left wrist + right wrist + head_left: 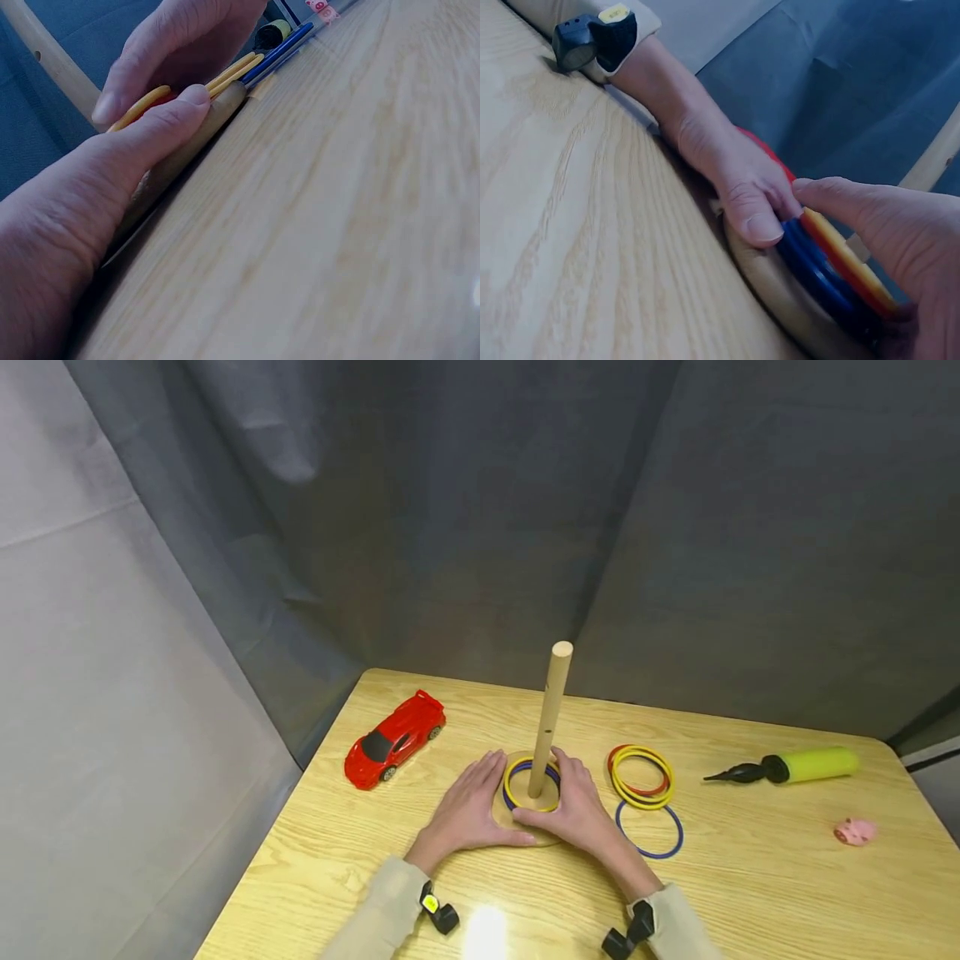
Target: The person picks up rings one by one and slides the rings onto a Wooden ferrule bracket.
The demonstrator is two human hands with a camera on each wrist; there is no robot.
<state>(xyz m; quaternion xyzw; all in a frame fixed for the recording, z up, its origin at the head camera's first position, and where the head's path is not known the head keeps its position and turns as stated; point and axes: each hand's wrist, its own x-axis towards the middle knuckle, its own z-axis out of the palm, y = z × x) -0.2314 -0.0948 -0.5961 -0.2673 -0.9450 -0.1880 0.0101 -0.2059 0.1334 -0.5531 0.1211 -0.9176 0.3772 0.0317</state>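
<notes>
Head view: my left hand (472, 806) lies along the left side of the flat round wooden base (502, 818), fingers straight, thumb stretched out at the front edge. It touches, no clench. My right hand (581, 810) bends round the right side, thumb laid toward the front of the yellow plastic ring (506, 787). Can't tell whether it actually clamps anything. The base is on the light wood-grain table (337, 885), between both hands; the round pale wooden post (552, 714) stands up from it, inside the yellow ring and the blue rings (508, 803) under that. To the right of my right hand: loose red and yellow rings (668, 768), overlapping, with a loose thin blue ring (681, 837) just in front. Farther right: lime-green cylindrical pump (821, 764) with black nozzle, small pink pig-head toy (855, 832) nearer me. Red toy sports car (397, 739) sits back left. Dark grey curtain (450, 527) behind.

Left wrist view: my left thumb is extended along the base edge, tip up by the yellow. Right hand reaches over from the far side. Pig toy at top.

Right wrist view: left thumb presses on the base rim, beside the blue. Right thumb tip is up near the top of the stack, yellow below it.
</notes>
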